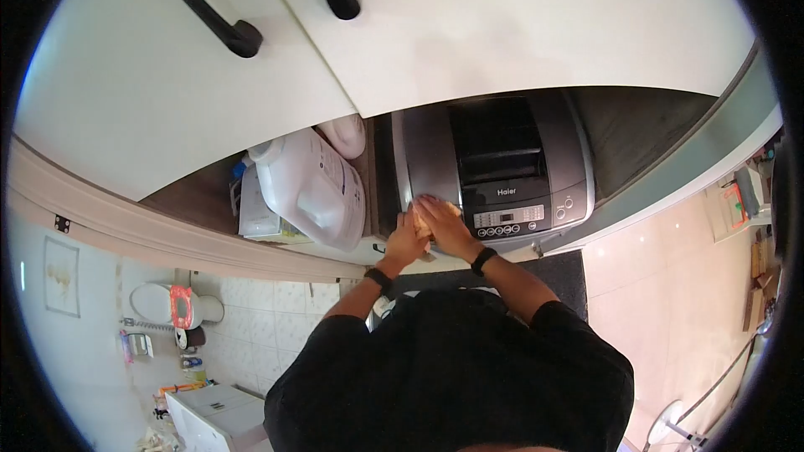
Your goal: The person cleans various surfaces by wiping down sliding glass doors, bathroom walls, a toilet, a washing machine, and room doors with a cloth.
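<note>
A grey top-loading washing machine (502, 159) with a dark lid and a front control panel stands before me. My left hand (405, 238) and my right hand (444, 222) are pressed together at the machine's front left corner. They are closed around something small and pale (429, 244); I cannot tell what it is. Each wrist carries a dark band.
A large white jug (310, 188) stands left of the machine, next to a box (255, 216) and a pink container (345, 134). White cabinet doors (469, 25) with black handles hang overhead. A toilet (172, 305) shows through the doorway at lower left. A dark mat (561, 272) lies on the floor.
</note>
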The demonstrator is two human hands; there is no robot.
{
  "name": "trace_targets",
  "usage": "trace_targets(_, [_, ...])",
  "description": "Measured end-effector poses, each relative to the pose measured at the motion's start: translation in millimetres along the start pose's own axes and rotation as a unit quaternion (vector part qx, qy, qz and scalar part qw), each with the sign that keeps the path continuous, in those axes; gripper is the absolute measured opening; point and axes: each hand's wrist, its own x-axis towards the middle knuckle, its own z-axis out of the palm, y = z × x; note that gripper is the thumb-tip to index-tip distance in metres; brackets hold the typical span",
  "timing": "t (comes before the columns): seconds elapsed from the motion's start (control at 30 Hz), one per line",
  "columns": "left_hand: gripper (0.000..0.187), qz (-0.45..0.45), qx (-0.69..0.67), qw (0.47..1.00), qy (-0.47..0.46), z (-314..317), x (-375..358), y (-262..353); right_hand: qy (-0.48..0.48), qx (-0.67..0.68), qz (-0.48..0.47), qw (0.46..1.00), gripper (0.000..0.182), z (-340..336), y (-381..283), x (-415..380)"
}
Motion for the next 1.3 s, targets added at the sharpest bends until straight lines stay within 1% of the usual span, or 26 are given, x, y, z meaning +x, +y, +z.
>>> trace_targets(0.03, [0.083, 0.001, -0.005, 1.000, -0.009, -3, 9, -4, -0.003, -0.009, 0.005, 1.000, 0.072, -3, 4, 6])
trace_targets(0.07, [0.082, 0.003, -0.007, 1.000, -0.020, -7, 20, -9, 0.000, 0.039, 0.033, 0.999, 0.070, -7, 10, 12])
trace_targets(0.1, [0.084, 0.004, 0.029, 0.998, -0.061, -19, 31, 0, 0.005, 0.087, 0.064, 0.994, 0.067, -12, 15, 16])
trace_targets(0.13, [0.080, 0.032, 0.037, 0.998, -0.047, -21, 44, 4, 0.009, 0.134, 0.098, 0.986, 0.065, -17, 21, 18])
trace_targets(0.17, [0.075, 0.061, 0.041, 0.997, -0.033, -18, 56, 8, 0.021, 0.095, 0.092, 0.991, 0.069, -22, 29, 20])
trace_targets(0.23, [0.065, 0.046, 0.033, 0.998, -0.022, -7, 82, 23, 0.039, 0.005, 0.079, 0.996, 0.076, -37, 48, 16])
trace_targets(0.27, [0.060, 0.040, 0.026, 0.999, -0.011, 2, 91, 34, 0.037, 0.020, 0.111, 0.993, 0.078, -47, 54, 9])
trace_targets(0.33, [0.054, -0.004, 0.028, 0.999, -0.020, 20, 102, 67, 0.036, 0.046, 0.169, 0.984, 0.084, -66, 67, 1])
trace_targets(0.37, [0.050, -0.026, 0.030, 0.999, -0.023, 28, 109, 83, 0.042, 0.034, 0.174, 0.983, 0.081, -70, 81, -9])
trace_targets(0.47, [0.046, 0.089, 0.014, 0.996, 0.017, 58, 123, 109, 0.066, -0.078, 0.170, 0.980, 0.078, -92, 106, -44])
trace_targets(0.5, [0.040, 0.082, 0.012, 0.996, -0.006, 65, 129, 120, 0.074, -0.098, 0.183, 0.975, 0.075, -104, 106, -54])
trace_targets(0.6, [0.039, 0.157, -0.006, 0.987, 0.018, 99, 150, 135, 0.093, -0.139, 0.218, 0.962, 0.075, -114, 127, -79])
trace_targets(0.63, [0.038, 0.141, 0.011, 0.990, -0.013, 100, 154, 150, 0.103, -0.113, 0.237, 0.959, 0.074, -119, 130, -84])
trace_targets(0.67, [0.038, 0.159, 0.040, 0.986, -0.016, 98, 155, 161, 0.094, -0.120, 0.249, 0.957, 0.074, -122, 132, -90])
trace_targets(0.73, [0.036, 0.152, 0.053, 0.986, -0.031, 116, 168, 171, 0.091, -0.134, 0.270, 0.949, 0.074, -127, 141, -95])
trace_targets(0.77, [0.036, 0.150, 0.076, 0.986, -0.022, 122, 173, 178, 0.090, -0.133, 0.269, 0.950, 0.072, -132, 147, -95])
trace_targets(0.83, [0.034, 0.155, 0.126, 0.980, -0.029, 118, 169, 188, 0.086, -0.103, 0.286, 0.949, 0.070, -139, 151, -94])
trace_targets(0.93, [0.035, 0.159, 0.104, 0.982, -0.012, 108, 168, 196, 0.044, -0.128, 0.289, 0.948, 0.068, -144, 156, -94])
trace_targets(0.97, [0.037, 0.111, 0.095, 0.988, -0.050, 106, 167, 199, 0.042, -0.133, 0.271, 0.953, 0.075, -144, 158, -97])
trace_targets(1.1, [0.043, 0.161, 0.088, 0.983, -0.016, 106, 160, 190, 0.063, -0.118, 0.270, 0.954, 0.079, -138, 153, -95])
trace_targets(1.2, [0.044, 0.158, 0.063, 0.985, -0.012, 102, 145, 178, 0.049, -0.130, 0.284, 0.949, 0.080, -131, 135, -91])
trace_targets(1.3, [0.044, 0.143, 0.028, 0.989, -0.013, 79, 127, 159, 0.027, -0.134, 0.276, 0.952, 0.080, -111, 117, -84])
